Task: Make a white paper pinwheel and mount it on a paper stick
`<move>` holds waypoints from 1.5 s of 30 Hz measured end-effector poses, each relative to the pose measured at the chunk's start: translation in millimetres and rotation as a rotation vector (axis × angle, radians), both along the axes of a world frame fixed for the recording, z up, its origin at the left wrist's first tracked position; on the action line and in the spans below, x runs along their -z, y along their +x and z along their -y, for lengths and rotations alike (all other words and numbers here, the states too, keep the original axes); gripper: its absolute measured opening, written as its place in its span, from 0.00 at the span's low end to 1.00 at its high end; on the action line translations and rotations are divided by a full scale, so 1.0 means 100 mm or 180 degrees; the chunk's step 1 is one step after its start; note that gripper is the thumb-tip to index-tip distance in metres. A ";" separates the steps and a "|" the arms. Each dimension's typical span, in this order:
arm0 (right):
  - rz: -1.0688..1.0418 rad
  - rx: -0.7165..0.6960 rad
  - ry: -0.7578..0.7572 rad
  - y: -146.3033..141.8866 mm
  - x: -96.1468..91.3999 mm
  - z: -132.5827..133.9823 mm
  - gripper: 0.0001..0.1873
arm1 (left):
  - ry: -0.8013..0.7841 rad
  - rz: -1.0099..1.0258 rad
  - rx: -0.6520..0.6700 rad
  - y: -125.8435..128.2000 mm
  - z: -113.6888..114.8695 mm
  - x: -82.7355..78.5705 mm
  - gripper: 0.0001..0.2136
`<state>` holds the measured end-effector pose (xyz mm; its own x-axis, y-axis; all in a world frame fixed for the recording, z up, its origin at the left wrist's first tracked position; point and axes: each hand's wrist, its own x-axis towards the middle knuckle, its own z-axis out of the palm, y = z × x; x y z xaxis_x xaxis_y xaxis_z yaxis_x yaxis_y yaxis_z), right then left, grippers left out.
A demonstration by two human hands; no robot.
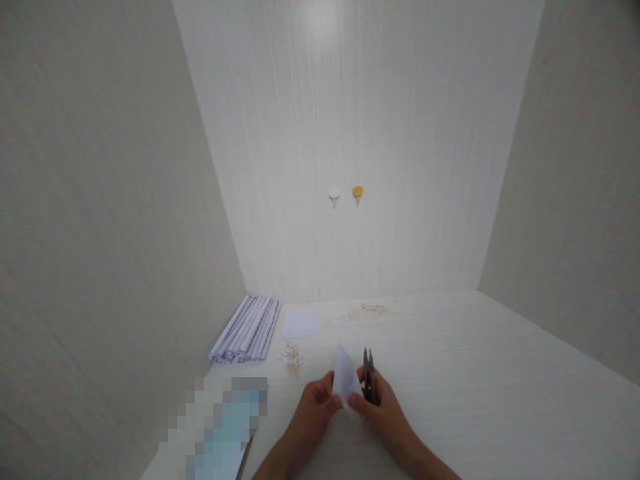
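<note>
Holding the small white paper (pixel 345 377) just above the tabletop (pixel 475 373), I pinch its left edge with my left hand (pixel 311 408) and its right edge with my right hand (pixel 384 408), which also clasps the snips (pixel 369 373) (blades pointing away, just right of the paper).

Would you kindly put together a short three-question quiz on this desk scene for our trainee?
1. True or false: the right hand holds the snips together with the paper piece.
2. What colour is the right-hand wall hook: A white, B yellow, C red?
3. Fill in: the stack of folded papers lies to the ____ of the white sheet.
Key: 1 true; 2 B; 3 left.
</note>
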<state>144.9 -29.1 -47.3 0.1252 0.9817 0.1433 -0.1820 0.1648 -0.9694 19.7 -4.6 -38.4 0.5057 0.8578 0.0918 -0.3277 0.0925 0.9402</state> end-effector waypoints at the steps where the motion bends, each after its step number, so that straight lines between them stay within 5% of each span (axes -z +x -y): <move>1: -0.0106 0.0062 -0.0023 0.00 0.01 -0.01 0.15 | -0.0020 0.0053 0.0037 -0.01 0.00 -0.02 0.14; 6: -0.0657 0.0363 -0.0165 0.03 0.05 -0.06 0.12 | -0.0419 0.0416 0.0220 -0.03 -0.01 -0.02 0.10; 17: -0.1056 0.0178 -0.0266 0.07 0.02 -0.06 0.10 | -0.1171 0.0822 -0.0564 -0.04 -0.03 -0.08 0.07; 22: -0.0834 0.0175 -0.0277 0.05 0.02 -0.04 0.10 | -0.1055 0.0777 -0.1056 -0.05 -0.06 -0.04 0.13; 28: -0.0844 0.0684 -0.0319 0.03 -0.03 -0.04 0.13 | -0.0492 0.0009 -0.0646 -0.02 -0.04 -0.05 0.16; 31: -0.0727 0.0761 -0.0342 0.01 -0.04 -0.03 0.15 | -0.0292 -0.0468 -0.0844 -0.02 -0.07 0.00 0.12; 34: -0.0402 0.0733 -0.0438 -0.03 -0.02 -0.02 0.15 | -0.0493 -0.0127 -0.1293 -0.03 -0.09 0.02 0.10; 38: -0.0161 0.0643 -0.0592 -0.10 0.00 0.01 0.16 | -0.0973 0.0556 -0.1383 -0.01 -0.04 -0.01 0.10; 45: -0.0484 0.0437 -0.0300 -0.11 -0.01 0.03 0.18 | -0.1105 0.0357 -0.1334 0.17 0.03 0.07 0.12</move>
